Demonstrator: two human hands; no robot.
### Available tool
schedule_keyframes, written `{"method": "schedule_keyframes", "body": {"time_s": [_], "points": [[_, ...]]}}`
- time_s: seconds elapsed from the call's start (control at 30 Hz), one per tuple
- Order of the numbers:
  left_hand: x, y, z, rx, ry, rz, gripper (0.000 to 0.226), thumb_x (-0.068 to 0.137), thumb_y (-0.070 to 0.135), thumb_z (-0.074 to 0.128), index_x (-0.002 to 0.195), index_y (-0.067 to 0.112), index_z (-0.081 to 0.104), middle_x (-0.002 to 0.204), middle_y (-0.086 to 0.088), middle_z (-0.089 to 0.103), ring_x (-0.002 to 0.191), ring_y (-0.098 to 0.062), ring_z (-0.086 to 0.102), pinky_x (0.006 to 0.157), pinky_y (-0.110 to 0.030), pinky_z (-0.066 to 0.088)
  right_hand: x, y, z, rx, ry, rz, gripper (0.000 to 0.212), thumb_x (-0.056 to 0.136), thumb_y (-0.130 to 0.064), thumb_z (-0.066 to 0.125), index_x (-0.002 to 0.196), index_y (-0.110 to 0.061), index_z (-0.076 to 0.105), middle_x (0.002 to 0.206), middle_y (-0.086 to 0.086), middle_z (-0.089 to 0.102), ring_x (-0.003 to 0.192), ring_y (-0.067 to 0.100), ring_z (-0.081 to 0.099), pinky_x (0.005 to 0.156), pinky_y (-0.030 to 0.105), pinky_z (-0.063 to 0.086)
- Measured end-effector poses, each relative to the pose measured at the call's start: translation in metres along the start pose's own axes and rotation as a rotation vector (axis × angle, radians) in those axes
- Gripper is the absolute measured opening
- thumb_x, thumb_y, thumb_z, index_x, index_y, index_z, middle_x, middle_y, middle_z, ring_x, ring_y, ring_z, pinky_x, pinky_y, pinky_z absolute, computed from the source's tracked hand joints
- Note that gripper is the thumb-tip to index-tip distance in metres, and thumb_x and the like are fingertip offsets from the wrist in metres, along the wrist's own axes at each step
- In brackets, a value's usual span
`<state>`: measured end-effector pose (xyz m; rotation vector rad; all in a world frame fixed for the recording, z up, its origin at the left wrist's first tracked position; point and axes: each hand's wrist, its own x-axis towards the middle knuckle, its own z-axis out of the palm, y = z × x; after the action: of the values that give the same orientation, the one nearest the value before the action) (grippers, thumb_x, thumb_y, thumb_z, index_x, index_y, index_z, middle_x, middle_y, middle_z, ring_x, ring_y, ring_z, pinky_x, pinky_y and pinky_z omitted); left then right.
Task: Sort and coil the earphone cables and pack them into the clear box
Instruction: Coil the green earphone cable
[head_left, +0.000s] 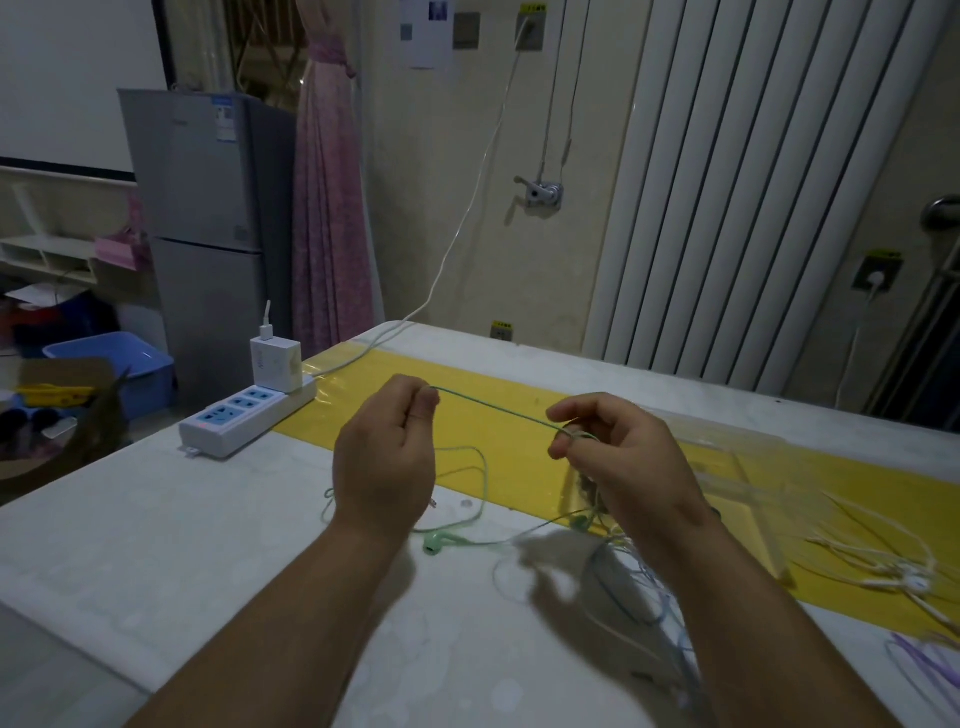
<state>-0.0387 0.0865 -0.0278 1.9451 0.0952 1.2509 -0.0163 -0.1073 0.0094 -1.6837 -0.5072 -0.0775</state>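
A green earphone cable (493, 411) is stretched taut in the air between my two hands. My left hand (387, 457) pinches one end of the stretch. My right hand (618, 457) holds the other end, with green turns wound round its fingers. The rest of the green cable droops to the table, and a green earbud (435, 542) lies below my left wrist. The clear box (748, 467) sits on the yellow strip right behind my right hand. White earphones (893, 577) lie at the right, a purple cable (924, 660) at the lower right, and blue cables (670, 639) run under my right forearm.
A white power strip (244, 418) with a charger (275, 364) plugged in sits at the table's left edge, its white cord running to the wall. A grey fridge (208, 223) and a blue bin (111, 358) stand left of the table. A white radiator (753, 182) lines the back wall.
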Motion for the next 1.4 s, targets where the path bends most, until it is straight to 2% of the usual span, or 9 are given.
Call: {"method": "schedule_keyframes", "body": {"time_s": [0.1,0.17,0.33,0.47,0.73,0.93,1.13,1.3,1.4], "points": [[0.000,0.001,0.000,-0.014,0.079,-0.049,0.026,0.095,0.031,0.043,0.081,0.014,0.057,0.060,0.002,0.050,0.060,-0.017,0.046,0.055,-0.031,0.036,0.003,0.005,-0.002,-0.117,0.115,-0.003,0.028,0.084,0.005,0.056,0.089,-0.020,0.067,0.077,0.001,0.072,0.061,0.014,0.060,0.054,0.041,0.050],[0.001,0.000,-0.001,-0.027,0.142,-0.091,0.025,0.095,0.030,0.043,0.082,0.015,0.057,0.061,0.003,0.050,0.060,-0.014,0.045,0.054,-0.023,0.034,0.004,0.007,-0.002,-0.232,0.167,-0.034,0.017,0.088,-0.008,0.060,0.085,-0.024,0.067,0.074,0.002,0.070,0.057,0.018,0.060,0.056,0.043,0.053],[0.005,-0.005,-0.004,-0.017,0.210,-0.184,0.024,0.097,0.027,0.045,0.084,0.014,0.059,0.064,0.006,0.052,0.064,-0.019,0.047,0.056,-0.030,0.034,0.006,0.010,-0.003,-0.221,0.146,-0.007,0.023,0.091,-0.030,0.063,0.074,-0.015,0.066,0.048,-0.005,0.052,0.048,0.018,0.044,0.052,0.037,0.040],[0.007,-0.006,-0.005,0.000,0.200,-0.264,0.024,0.099,0.025,0.048,0.085,0.013,0.063,0.066,0.006,0.055,0.068,-0.022,0.050,0.059,-0.033,0.036,0.004,0.005,-0.003,0.071,0.047,0.128,0.021,0.090,-0.015,0.060,0.073,-0.005,0.065,0.051,-0.003,0.032,0.046,0.015,0.023,0.047,0.026,0.020],[0.008,-0.006,-0.006,0.005,0.228,-0.323,0.026,0.100,0.029,0.043,0.085,0.017,0.061,0.067,0.007,0.055,0.065,-0.008,0.049,0.059,-0.032,0.035,0.002,0.000,-0.004,0.348,0.064,0.257,0.021,0.092,-0.008,0.046,0.074,-0.006,0.057,0.056,0.006,0.039,0.045,0.014,0.027,0.043,0.023,0.019],[0.014,-0.011,-0.009,-0.046,0.286,-0.487,0.027,0.101,0.031,0.039,0.090,0.019,0.060,0.070,0.008,0.054,0.066,-0.013,0.047,0.062,-0.032,0.035,0.000,-0.002,-0.008,-0.120,0.409,0.179,0.024,0.094,-0.023,0.055,0.076,-0.011,0.065,0.058,0.001,0.049,0.051,0.014,0.043,0.048,0.025,0.032],[0.016,-0.012,-0.007,-0.193,0.148,-0.500,0.029,0.098,0.032,0.046,0.080,0.017,0.062,0.065,0.002,0.054,0.064,-0.018,0.048,0.059,-0.031,0.036,0.005,0.002,-0.007,0.393,0.132,0.324,0.026,0.092,-0.009,0.046,0.068,-0.017,0.043,0.056,0.002,0.028,0.044,0.012,0.017,0.041,0.020,0.012],[0.007,-0.007,-0.006,-0.024,-0.069,-0.348,0.050,0.094,0.053,0.044,0.065,0.017,0.065,0.064,-0.003,0.062,0.067,-0.021,0.057,0.062,-0.036,0.043,0.000,0.003,-0.001,0.253,0.009,0.230,0.022,0.099,-0.018,0.051,0.083,-0.007,0.062,0.051,-0.002,0.034,0.040,0.009,0.023,0.039,0.019,0.019],[0.004,-0.005,-0.004,0.168,-0.113,-0.189,0.030,0.090,0.046,0.056,0.080,0.018,0.061,0.076,0.002,0.060,0.074,-0.017,0.057,0.061,-0.034,0.043,-0.002,0.002,0.006,0.167,-0.006,0.180,0.023,0.098,-0.015,0.052,0.084,-0.006,0.068,0.051,-0.001,0.046,0.038,0.008,0.030,0.038,0.020,0.025]]}}
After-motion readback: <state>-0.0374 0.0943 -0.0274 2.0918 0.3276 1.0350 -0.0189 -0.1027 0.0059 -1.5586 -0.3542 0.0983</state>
